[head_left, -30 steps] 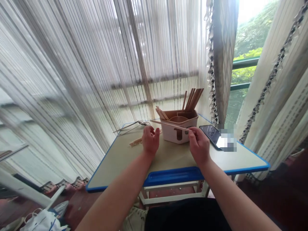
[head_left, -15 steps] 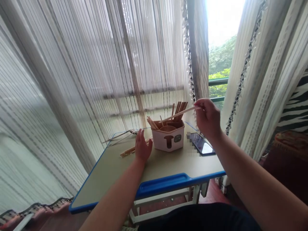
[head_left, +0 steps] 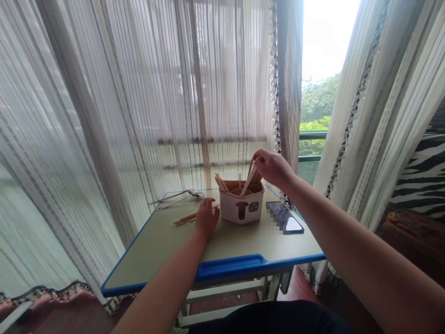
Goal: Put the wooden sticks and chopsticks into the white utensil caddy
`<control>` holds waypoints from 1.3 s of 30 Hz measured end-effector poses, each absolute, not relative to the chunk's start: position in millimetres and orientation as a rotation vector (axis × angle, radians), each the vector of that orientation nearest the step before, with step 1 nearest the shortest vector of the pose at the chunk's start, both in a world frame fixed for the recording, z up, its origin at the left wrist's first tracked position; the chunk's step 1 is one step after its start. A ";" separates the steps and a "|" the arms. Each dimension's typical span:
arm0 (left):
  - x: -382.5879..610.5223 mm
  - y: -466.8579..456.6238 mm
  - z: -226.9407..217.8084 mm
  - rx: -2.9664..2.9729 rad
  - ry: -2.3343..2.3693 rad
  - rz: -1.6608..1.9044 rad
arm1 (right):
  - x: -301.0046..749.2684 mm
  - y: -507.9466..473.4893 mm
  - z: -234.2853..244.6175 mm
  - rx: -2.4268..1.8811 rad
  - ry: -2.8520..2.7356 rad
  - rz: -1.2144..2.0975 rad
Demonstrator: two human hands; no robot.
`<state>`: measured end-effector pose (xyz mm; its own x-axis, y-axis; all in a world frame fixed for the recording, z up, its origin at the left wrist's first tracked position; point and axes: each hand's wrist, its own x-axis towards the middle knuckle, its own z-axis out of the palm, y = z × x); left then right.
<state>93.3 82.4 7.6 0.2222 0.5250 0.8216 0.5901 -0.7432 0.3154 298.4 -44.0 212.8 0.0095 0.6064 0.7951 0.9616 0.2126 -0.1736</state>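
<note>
A pale wooden chopstick (head_left: 247, 184) is pinched in my right hand (head_left: 275, 168), its lower end slanting down into a white cutlery holder (head_left: 229, 209) with a brown inside. Dark chopsticks at the holder's back right are partly behind my fingers. A cluster of light sticks (head_left: 222, 182) stands in its left part. My left hand (head_left: 207, 219) is just left of the holder, low over the table, fingers bent and thumb apart. Under and beside it lies a loose bunch of light chopsticks (head_left: 184, 219); whether my fingertips touch them I cannot tell.
Metal cutlery with long handles (head_left: 174, 197) lies at the table's back left. A phone (head_left: 285, 217) lies right of the holder. The table (head_left: 146, 260) has a raised blue front edge (head_left: 231, 265). Sheer curtains (head_left: 139, 93) hang close behind.
My right hand has moved left and down to the holder, turning the chopstick from nearly level to steeply downward. My left hand has lowered and its fingers have bent.
</note>
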 end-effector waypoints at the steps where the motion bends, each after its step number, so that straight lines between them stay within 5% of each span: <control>1: 93.2 82.1 8.1 -2.405 -1.106 -1.572 | 296.7 -37.8 211.4 -1.523 -1.715 -0.504; 7: 92.8 82.4 9.4 -2.425 -1.146 -1.534 | 291.0 -6.1 200.5 -1.592 -1.943 -0.247; 25: 94.3 83.3 8.0 -2.436 -1.247 -1.433 | 275.1 37.2 160.7 -1.694 -1.792 -0.237; 39: 94.2 82.6 9.2 -2.460 -1.285 -1.423 | 256.8 39.9 162.1 -1.531 -1.680 0.250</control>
